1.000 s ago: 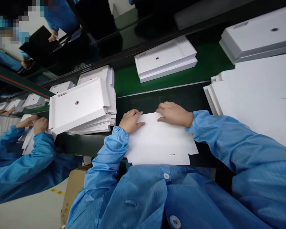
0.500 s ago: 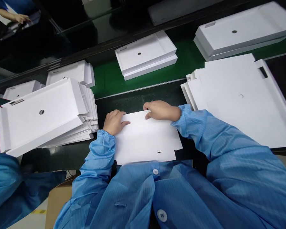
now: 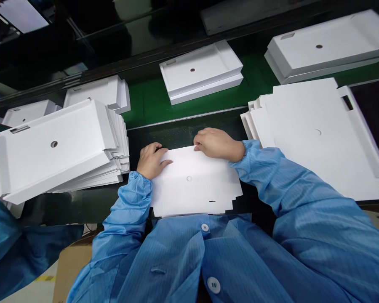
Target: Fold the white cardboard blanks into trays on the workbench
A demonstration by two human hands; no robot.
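A white cardboard blank [image 3: 189, 191] lies flat on the dark bench in front of me, with a faint round mark, a short dark slot and a stepped near right edge. My left hand [image 3: 150, 160] rests at its far left corner, thumb over the sheet and fingers apart. On the far edge, my right hand [image 3: 217, 144] pinches the board between thumb and curled fingers; the fingertips are partly hidden. Left of me is a pile of partly folded white trays [image 3: 60, 147]. To the right is a stack of flat white blanks [image 3: 316, 139].
Beyond the bench runs a green conveyor belt [image 3: 145, 105] carrying folded white boxes [image 3: 205, 69] and a larger white pair [image 3: 331, 46]. A co-worker's blue sleeve [image 3: 3, 235] shows at the left edge. Below it stands a brown carton [image 3: 72, 269].
My right fingers have closed in on the board's far edge. A round mark and more stepped tabs now show on the blank. The left hand stays nearly still; a co-worker's hand has left view.
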